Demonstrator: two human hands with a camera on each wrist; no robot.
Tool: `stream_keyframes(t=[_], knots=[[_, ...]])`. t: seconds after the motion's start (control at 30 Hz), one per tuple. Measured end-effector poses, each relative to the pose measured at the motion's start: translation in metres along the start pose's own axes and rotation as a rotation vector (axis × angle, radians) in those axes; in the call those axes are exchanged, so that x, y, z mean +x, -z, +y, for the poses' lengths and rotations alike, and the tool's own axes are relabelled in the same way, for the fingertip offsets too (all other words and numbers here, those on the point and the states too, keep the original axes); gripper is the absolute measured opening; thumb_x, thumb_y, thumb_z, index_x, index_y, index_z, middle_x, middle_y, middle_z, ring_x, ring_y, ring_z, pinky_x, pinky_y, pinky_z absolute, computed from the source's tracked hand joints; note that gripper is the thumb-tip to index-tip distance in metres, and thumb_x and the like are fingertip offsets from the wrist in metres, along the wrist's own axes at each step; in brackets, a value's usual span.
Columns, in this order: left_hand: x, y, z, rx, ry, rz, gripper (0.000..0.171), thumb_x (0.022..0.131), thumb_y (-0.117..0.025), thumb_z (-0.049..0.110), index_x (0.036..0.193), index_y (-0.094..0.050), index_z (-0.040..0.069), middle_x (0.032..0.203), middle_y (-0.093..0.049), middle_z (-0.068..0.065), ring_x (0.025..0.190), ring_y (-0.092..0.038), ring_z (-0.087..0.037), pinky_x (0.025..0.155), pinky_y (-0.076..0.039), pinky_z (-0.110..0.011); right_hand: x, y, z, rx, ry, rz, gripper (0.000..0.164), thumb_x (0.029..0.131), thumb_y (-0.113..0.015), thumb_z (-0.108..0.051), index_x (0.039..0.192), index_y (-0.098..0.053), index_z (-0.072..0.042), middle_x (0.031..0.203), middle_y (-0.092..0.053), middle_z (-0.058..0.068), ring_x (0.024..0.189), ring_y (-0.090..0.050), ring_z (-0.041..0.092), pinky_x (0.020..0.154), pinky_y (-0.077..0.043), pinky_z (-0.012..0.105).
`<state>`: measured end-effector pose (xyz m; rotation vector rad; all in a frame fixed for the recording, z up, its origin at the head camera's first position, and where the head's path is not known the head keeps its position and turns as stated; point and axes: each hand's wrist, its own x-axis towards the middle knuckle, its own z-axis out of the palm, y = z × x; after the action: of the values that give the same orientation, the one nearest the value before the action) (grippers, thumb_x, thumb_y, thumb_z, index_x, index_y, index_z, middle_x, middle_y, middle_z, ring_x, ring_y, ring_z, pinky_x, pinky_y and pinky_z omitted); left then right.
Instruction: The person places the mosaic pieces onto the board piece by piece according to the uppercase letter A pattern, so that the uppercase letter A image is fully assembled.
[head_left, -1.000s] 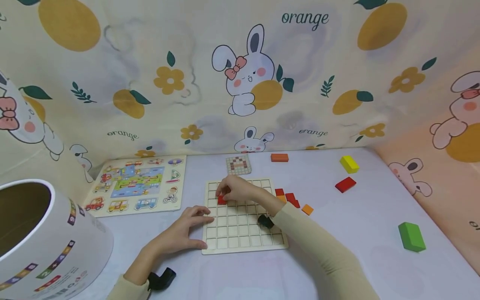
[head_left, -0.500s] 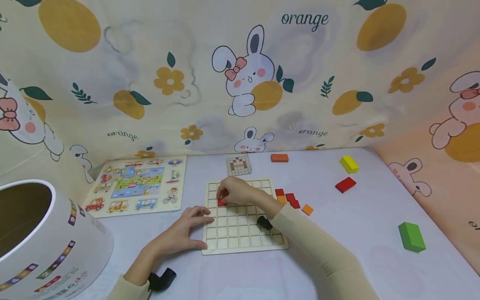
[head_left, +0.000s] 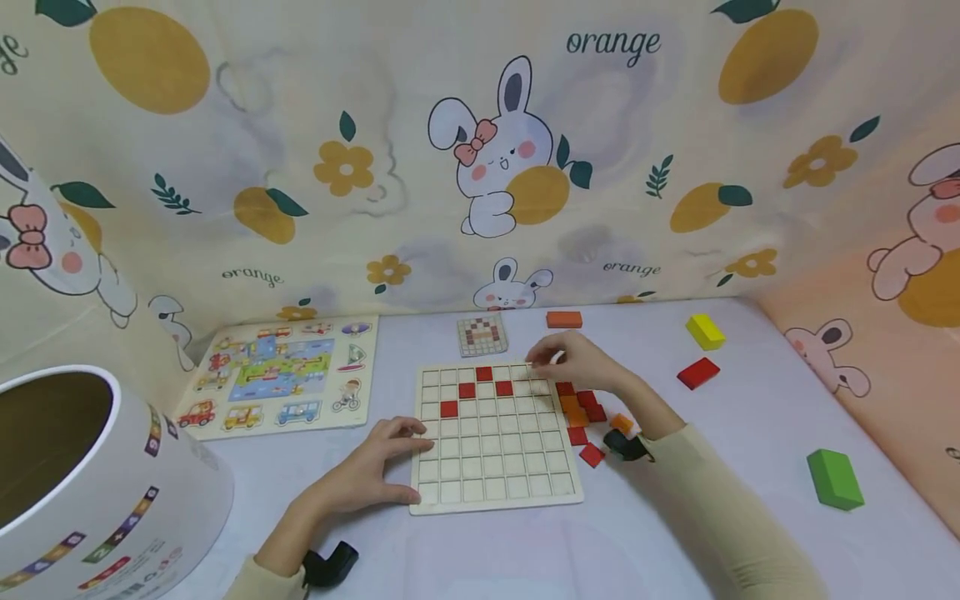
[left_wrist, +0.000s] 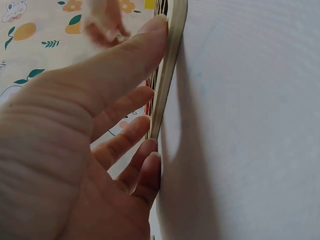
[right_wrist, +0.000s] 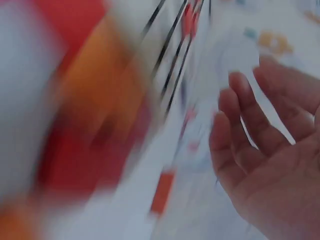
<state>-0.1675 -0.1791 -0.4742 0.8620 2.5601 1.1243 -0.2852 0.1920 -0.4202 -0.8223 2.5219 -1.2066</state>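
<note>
A pale wooden grid board (head_left: 498, 467) lies flat on the table in the head view. Several red square tiles sit in its upper cells, one (head_left: 483, 374) in the top row and others stepping down either side. Along the board's left edge rests my left hand (head_left: 367, 467), thumb and fingertips spread and touching the rim. The left wrist view shows its fingers (left_wrist: 135, 127) against the board's side. My right hand (head_left: 581, 362) hovers over the board's upper right corner; in the right wrist view its loosely bent fingers (right_wrist: 255, 107) hold nothing. Loose red and orange tiles (head_left: 576, 414) lie right of the board.
Behind the board lies a small pattern card (head_left: 482, 334). A picture puzzle (head_left: 281, 375) lies at the left, near a large white tub (head_left: 142, 500). Orange (head_left: 564, 319), yellow (head_left: 705, 332), red (head_left: 698, 373) and green (head_left: 835, 479) blocks stand around the back and right.
My right hand has left the red tile on the board's left side and moved right to the upper right corner, uncovering the red tiles. My left hand stays at the board's edge.
</note>
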Motion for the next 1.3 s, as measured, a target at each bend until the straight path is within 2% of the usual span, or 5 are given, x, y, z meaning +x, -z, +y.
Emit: stream_keyframes(t=[0.17,0.4,0.8,1.03,1.3], knots=[[-0.001,-0.001,-0.001,0.010,-0.002,0.004,0.068,0.075,-0.084,0.043,0.133,-0.063,0.013,0.143,-0.043,-0.001,0.134,-0.035,-0.025,0.111,-0.031,-0.055,-0.043,0.023,0.030,0.012,-0.142,-0.032,0.023,0.090,-0.072,-0.009,0.111,-0.070,-0.003,0.102,-0.067,0.008,0.095,-0.056,0.025,0.082,-0.052,0.031],[-0.001,0.001,0.000,0.022,-0.010,0.005,0.068,0.076,-0.084,0.044,0.133,-0.063,0.014,0.143,-0.044,-0.001,0.134,-0.036,-0.025,0.110,-0.032,-0.055,-0.074,0.026,0.046,0.007,-0.187,-0.083,0.024,0.087,-0.074,-0.008,0.110,-0.069,-0.004,0.103,-0.066,0.006,0.096,-0.057,0.026,0.080,-0.051,0.027],[0.000,0.000,0.000,0.018,-0.002,-0.001,0.068,0.076,-0.084,0.043,0.133,-0.063,0.014,0.143,-0.044,0.000,0.133,-0.035,-0.024,0.110,-0.032,-0.055,-0.084,0.015,0.043,-0.063,-0.177,-0.033,0.026,0.084,-0.078,-0.004,0.109,-0.072,-0.006,0.105,-0.066,0.005,0.100,-0.056,0.025,0.084,-0.053,0.028],[0.000,0.000,0.000,0.027,-0.017,0.003,0.068,0.075,-0.085,0.042,0.133,-0.064,0.013,0.143,-0.045,-0.002,0.132,-0.036,-0.024,0.109,-0.033,-0.054,-0.084,0.016,0.045,-0.052,-0.189,-0.050,0.021,0.084,-0.078,-0.004,0.104,-0.070,-0.006,0.099,-0.063,0.004,0.094,-0.054,0.024,0.078,-0.053,0.023],[0.000,0.000,0.003,0.023,-0.009,0.002,0.067,0.075,-0.085,0.039,0.132,-0.064,0.012,0.143,-0.045,-0.004,0.132,-0.036,-0.024,0.110,-0.033,-0.054,-0.083,0.016,0.045,-0.024,-0.186,-0.073,0.023,0.083,-0.078,-0.002,0.102,-0.066,-0.006,0.094,-0.062,0.005,0.091,-0.054,0.024,0.074,-0.054,0.024]])
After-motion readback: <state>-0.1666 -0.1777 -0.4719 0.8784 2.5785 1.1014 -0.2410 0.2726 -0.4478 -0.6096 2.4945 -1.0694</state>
